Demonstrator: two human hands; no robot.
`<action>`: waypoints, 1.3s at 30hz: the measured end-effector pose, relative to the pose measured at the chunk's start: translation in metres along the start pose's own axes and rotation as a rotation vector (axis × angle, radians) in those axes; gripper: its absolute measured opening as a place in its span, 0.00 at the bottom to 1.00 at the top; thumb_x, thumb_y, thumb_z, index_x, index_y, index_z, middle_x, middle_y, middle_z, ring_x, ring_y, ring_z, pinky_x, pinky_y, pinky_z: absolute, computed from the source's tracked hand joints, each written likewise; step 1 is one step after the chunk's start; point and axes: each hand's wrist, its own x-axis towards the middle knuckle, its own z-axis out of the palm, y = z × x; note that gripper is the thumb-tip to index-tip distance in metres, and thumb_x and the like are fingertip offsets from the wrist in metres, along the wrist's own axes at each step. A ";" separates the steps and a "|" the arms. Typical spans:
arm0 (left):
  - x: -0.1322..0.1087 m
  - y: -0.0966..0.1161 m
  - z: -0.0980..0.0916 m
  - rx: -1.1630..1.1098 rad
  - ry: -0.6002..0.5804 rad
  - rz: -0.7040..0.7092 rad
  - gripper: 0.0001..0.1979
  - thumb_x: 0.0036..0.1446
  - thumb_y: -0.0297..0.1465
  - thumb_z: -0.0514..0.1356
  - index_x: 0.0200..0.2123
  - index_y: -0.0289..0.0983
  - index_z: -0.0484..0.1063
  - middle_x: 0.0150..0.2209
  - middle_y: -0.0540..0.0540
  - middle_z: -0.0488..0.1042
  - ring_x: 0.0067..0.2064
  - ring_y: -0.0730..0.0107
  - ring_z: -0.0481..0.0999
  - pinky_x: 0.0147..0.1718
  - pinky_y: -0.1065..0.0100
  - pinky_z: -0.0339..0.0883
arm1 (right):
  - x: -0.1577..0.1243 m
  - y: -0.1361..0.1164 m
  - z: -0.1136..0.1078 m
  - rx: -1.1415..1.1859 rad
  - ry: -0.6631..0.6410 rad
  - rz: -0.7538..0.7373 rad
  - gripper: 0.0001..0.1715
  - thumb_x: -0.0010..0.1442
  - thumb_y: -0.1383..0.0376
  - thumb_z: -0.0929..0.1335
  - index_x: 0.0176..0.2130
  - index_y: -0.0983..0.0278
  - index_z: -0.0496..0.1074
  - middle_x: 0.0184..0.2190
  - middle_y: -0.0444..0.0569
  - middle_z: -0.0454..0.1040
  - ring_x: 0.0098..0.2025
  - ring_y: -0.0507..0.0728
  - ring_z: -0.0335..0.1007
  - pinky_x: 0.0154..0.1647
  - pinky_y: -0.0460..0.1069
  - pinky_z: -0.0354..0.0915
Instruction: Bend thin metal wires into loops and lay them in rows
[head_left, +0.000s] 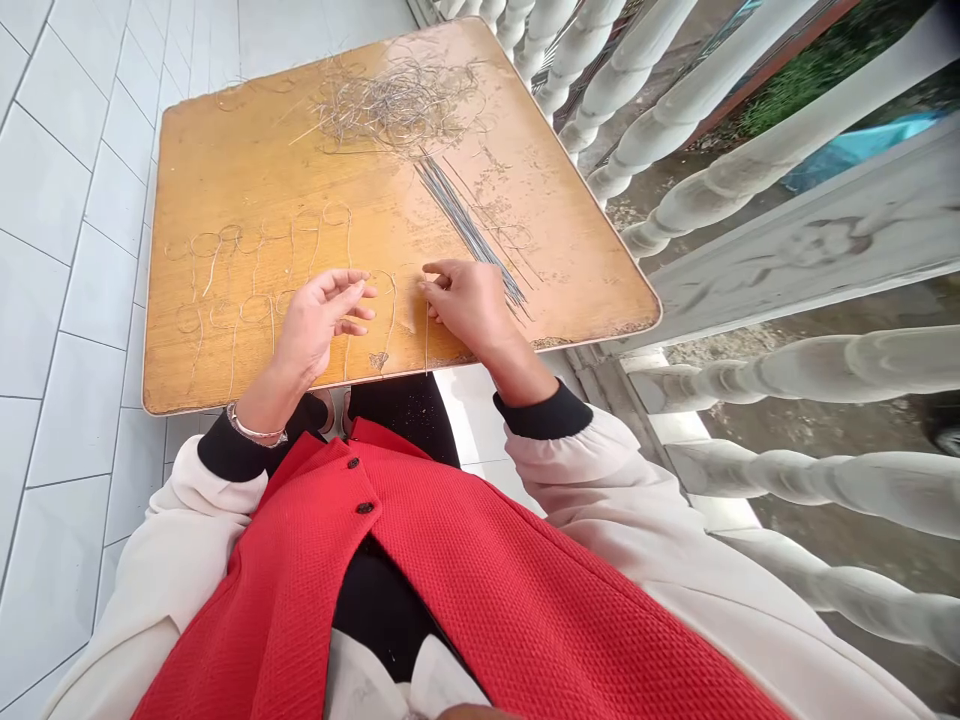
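My right hand is closed in a pinch on a thin wire, which hangs down from the fingertips toward the table's near edge. To its left, my left hand is held above the table with curved fingers apart and nothing visible in them. Between the hands lies a wire with a bent, curved top. Several looped wires are laid out in two rows on the left half of the table, partly covered by my left hand. Beside my right hand rests a bundle of straight grey wires.
A tangled heap of wire sits at the far side of the wooden table. White balusters stand along the right. White tiles lie on the left. A small dark chipped spot marks the near edge.
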 end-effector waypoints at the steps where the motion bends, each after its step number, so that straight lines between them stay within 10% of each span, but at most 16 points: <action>1: -0.001 0.001 0.000 0.007 -0.003 0.012 0.03 0.63 0.29 0.63 0.40 0.36 0.73 0.37 0.49 0.80 0.28 0.82 0.76 0.25 0.79 0.68 | 0.004 0.000 0.001 -0.031 0.002 -0.010 0.17 0.60 0.70 0.68 0.48 0.65 0.79 0.23 0.46 0.76 0.34 0.61 0.78 0.48 0.59 0.72; 9: -0.007 -0.003 -0.007 0.242 -0.039 0.119 0.06 0.63 0.31 0.62 0.42 0.36 0.74 0.40 0.46 0.80 0.32 0.78 0.78 0.29 0.77 0.72 | 0.000 0.006 0.001 -0.197 0.106 -0.139 0.16 0.63 0.66 0.67 0.49 0.63 0.78 0.39 0.55 0.80 0.45 0.64 0.77 0.51 0.60 0.70; 15: -0.019 -0.010 -0.015 0.928 -0.175 0.469 0.12 0.63 0.30 0.61 0.50 0.35 0.76 0.56 0.38 0.78 0.59 0.58 0.77 0.62 0.54 0.69 | -0.057 0.014 -0.006 -0.190 0.126 -0.474 0.13 0.67 0.63 0.66 0.47 0.57 0.80 0.45 0.54 0.81 0.44 0.63 0.78 0.47 0.60 0.73; 19: -0.028 -0.009 -0.015 1.162 -0.265 0.473 0.18 0.67 0.32 0.58 0.57 0.33 0.73 0.64 0.33 0.70 0.66 0.50 0.70 0.66 0.45 0.62 | -0.071 0.025 -0.009 -0.181 0.032 -0.649 0.13 0.66 0.64 0.68 0.48 0.58 0.80 0.50 0.56 0.81 0.52 0.67 0.75 0.55 0.66 0.73; 32: -0.045 0.011 -0.047 1.180 -0.289 0.604 0.18 0.69 0.36 0.56 0.56 0.34 0.73 0.63 0.34 0.73 0.65 0.53 0.73 0.63 0.50 0.69 | -0.058 0.029 -0.030 -0.170 -0.142 -0.779 0.12 0.67 0.64 0.67 0.47 0.62 0.79 0.53 0.59 0.80 0.55 0.66 0.76 0.53 0.64 0.76; 39: -0.043 0.042 -0.085 1.177 0.004 0.611 0.14 0.68 0.35 0.58 0.54 0.44 0.75 0.61 0.44 0.76 0.62 0.59 0.76 0.63 0.53 0.70 | 0.004 0.008 -0.086 -0.137 0.049 -0.712 0.09 0.65 0.63 0.71 0.44 0.52 0.81 0.48 0.52 0.83 0.49 0.64 0.81 0.52 0.63 0.75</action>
